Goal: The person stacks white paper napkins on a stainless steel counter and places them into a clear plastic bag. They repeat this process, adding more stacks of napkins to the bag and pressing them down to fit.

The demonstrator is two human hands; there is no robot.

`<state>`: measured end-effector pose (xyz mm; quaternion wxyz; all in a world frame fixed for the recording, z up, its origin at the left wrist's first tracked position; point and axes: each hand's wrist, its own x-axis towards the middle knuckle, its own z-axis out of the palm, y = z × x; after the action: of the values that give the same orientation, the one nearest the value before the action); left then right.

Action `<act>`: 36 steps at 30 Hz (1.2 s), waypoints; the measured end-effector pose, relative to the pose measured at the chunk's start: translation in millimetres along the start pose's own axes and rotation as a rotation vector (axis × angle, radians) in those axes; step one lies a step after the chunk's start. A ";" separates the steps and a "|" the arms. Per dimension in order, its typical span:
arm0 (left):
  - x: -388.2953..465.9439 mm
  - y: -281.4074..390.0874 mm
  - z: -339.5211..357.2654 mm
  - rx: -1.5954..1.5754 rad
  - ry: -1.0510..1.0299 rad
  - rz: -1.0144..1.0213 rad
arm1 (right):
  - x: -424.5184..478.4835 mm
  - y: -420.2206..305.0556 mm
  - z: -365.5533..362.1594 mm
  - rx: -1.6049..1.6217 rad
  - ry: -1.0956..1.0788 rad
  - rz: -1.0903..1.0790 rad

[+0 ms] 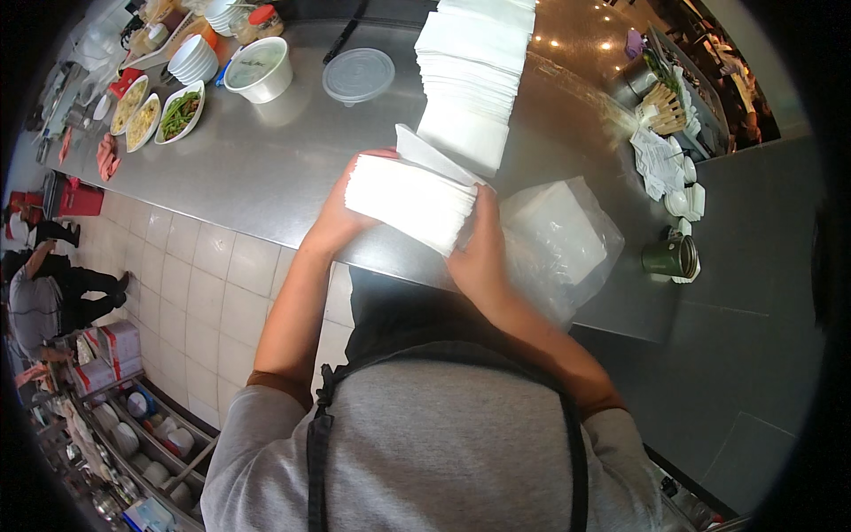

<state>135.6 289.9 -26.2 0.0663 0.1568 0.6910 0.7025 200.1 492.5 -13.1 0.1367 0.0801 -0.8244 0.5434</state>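
Observation:
Between my two hands is a thick stack of folded white paper napkins [409,199], above the front edge of the steel counter [259,166]. My left hand [342,209] grips its left end, fingers partly hidden behind it. At the right end my right hand [482,249] holds the stack, thumb along its side. One napkin [435,156] stands up loose at the back of the stack. Just beyond, a long row of overlapping folded napkins [469,73] runs away across the counter. A clear plastic bag [565,233] with something white and flat inside lies beside my right hand.
A white tub [259,70] and a translucent lid [359,75] stand on the counter's far side. Left of them are a dish of green beans [181,113], stacked white bowls [193,60] and a pink cloth [108,156]. A green can [668,257] stands at right. A person [46,292] is at far left.

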 end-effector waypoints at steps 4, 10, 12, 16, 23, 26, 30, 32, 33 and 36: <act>9.5 -4.5 8.0 -0.094 0.030 0.065 | 10.3 -6.1 -21.5 -0.042 -0.054 -0.046; 8.6 -7.3 6.5 -0.088 0.019 0.134 | 18.6 -31.3 -55.4 0.450 -0.054 0.067; 7.1 -2.7 4.6 -0.058 -0.009 0.139 | 22.0 -40.0 -53.8 0.605 0.030 0.109; 0.6 12.0 2.4 0.041 -0.067 0.158 | 41.0 -45.1 -63.4 0.256 -0.096 0.174; -4.9 10.1 -1.2 0.103 -0.135 0.158 | 46.5 -39.6 -62.1 -0.027 -0.255 0.218; -8.7 8.2 -1.8 0.120 -0.130 0.148 | 42.8 -33.0 -58.3 -0.018 -0.267 0.228; -17.8 3.5 -4.7 0.122 -0.076 0.102 | 37.9 -31.7 -49.8 0.054 -0.229 0.221; -20.4 -7.6 -0.7 0.268 0.073 0.244 | 31.2 -31.5 -43.9 0.115 -0.222 0.252; -22.7 -13.5 1.2 0.341 0.146 0.313 | 27.5 -30.3 -40.3 0.146 -0.217 0.269; -25.6 -27.5 -0.4 0.532 0.216 0.363 | 20.2 -22.2 -26.9 0.076 -0.194 0.188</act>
<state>156.2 282.6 -56.8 -0.1766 0.2137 0.8140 0.5104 190.9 508.7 22.6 0.0019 0.0599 -0.8164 0.5743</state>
